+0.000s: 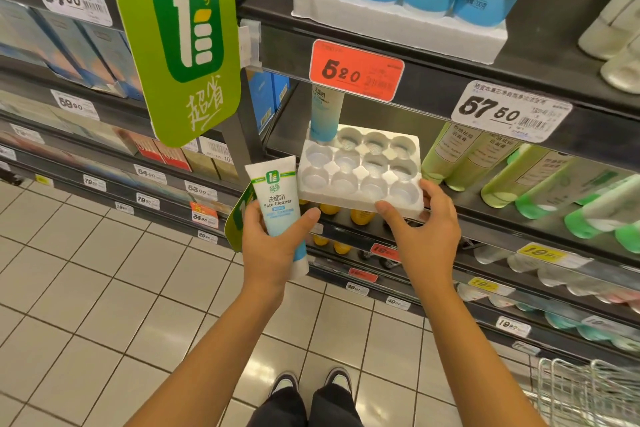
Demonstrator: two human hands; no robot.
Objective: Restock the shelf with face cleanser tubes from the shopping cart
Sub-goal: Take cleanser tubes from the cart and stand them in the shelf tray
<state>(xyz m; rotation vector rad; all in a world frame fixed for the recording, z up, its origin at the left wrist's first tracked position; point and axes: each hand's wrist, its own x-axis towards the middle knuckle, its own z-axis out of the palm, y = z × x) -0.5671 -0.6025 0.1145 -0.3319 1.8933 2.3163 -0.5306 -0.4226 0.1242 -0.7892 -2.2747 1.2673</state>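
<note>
Caller: Two forearms (214, 357) fill the near frame, both reaching up to the shelf (287, 139), with the wire shopping cart (588, 395) at near right. And the left hand (273, 246) has a face cleanser tube (277, 198)!

Analyst: Look at that tube: white at the crimped top, fading to blue below, a green logo, "Face Cleaner" on the front. The cap end points down. It's just left of the white tray (360, 173), out in front of the shelf edge.

Caller: And the grip?

Analyst: Left fingers and thumb are curled round the tube's lower half. The right hand (426, 236) grips the tray's near right corner, thumb on top, fingers wrapped round the edge.

Caller: The tray sits on the shelf, round wells showing. A second tube (325, 111) stands upright at its far left corner, under the red price tag (356, 70).
</note>
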